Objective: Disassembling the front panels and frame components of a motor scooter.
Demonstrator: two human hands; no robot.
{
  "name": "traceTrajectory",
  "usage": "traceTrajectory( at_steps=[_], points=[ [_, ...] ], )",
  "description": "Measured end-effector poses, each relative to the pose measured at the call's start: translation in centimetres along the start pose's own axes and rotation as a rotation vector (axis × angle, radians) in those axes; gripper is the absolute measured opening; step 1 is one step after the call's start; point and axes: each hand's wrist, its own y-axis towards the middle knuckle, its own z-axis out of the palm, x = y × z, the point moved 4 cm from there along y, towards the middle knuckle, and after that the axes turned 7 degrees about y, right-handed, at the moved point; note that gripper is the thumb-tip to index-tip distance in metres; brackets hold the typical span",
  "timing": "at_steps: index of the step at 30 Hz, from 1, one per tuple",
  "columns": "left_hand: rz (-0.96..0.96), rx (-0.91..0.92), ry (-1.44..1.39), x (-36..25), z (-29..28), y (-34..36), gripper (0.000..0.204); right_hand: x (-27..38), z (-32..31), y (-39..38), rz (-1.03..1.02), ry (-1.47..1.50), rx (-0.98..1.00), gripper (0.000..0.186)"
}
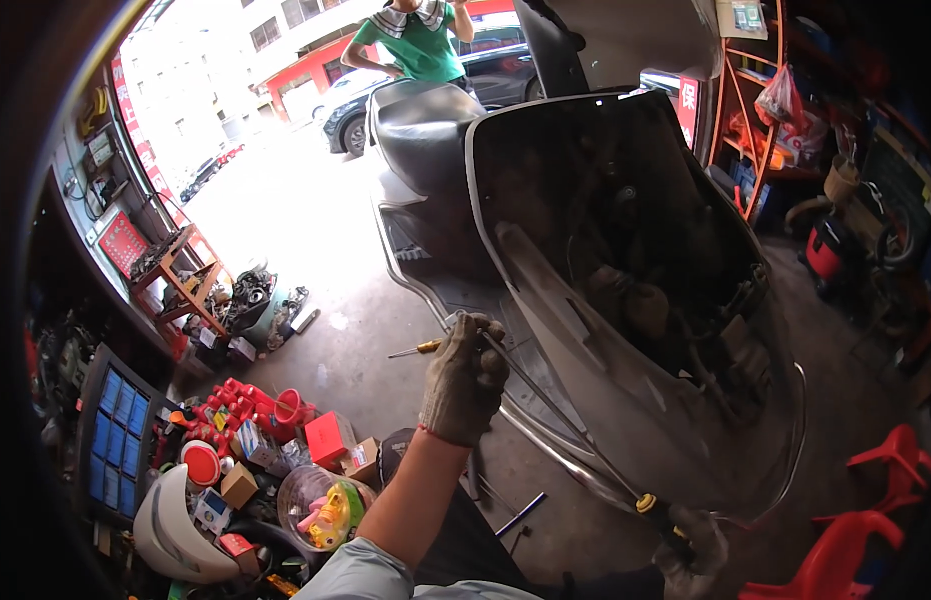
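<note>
In front of me stands a large scooter with dull grey panels [665, 440] and its dark front interior exposed. A long screwdriver [545, 402] slants along its side. My right hand [693, 555], gloved and dim at the lower right, is closed round its black and yellow handle. My left hand [465, 385], in a dirty knitted glove, is closed at the far end of the shaft, hiding the tip. A shorter screwdriver [427, 348] with a yellow handle shows just left of that hand; whether the fingers touch it I cannot tell.
Red containers and boxes [330, 438], a clear tub [320, 508] with toys and a white panel [175, 535] crowd the lower left. A blue-handled tool [520, 513] lies on the floor. Red stools [835, 555] stand lower right. A person in green [425, 50] stands beyond the scooter.
</note>
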Motion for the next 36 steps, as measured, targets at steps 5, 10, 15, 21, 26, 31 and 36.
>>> traceTrajectory(
  at_steps=[5,10,15,21,26,31,36],
  points=[
    [0.019,-0.038,0.021,0.0,0.5,-0.3,0.021,0.8,-0.4,0.9,-0.012,0.034,0.003,0.039],
    [0.025,0.003,0.029,-0.2,0.6,-0.6,0.024,1.0,-1.0,1.4,-0.076,0.048,0.024,0.042],
    [0.033,0.021,0.037,-0.6,1.0,-1.0,0.027,1.2,-1.1,1.3,-0.076,0.047,0.025,0.039],
    [0.149,0.028,0.205,-1.1,2.6,-2.1,0.027,2.7,-1.1,1.8,-0.213,-0.09,-0.023,0.037],
    [0.132,0.075,0.144,-1.3,4.1,-2.8,0.03,3.2,-1.0,1.4,-0.153,-0.056,-0.021,0.034],
    [0.113,0.081,0.121,-1.1,5.5,-3.4,0.028,2.8,-1.0,0.3,-0.134,0.01,-0.121,0.027],
    [0.131,0.115,0.124,-0.9,6.4,-3.9,0.034,3.0,-1.0,-0.2,-0.127,-0.011,-0.152,0.025]
  ],
)
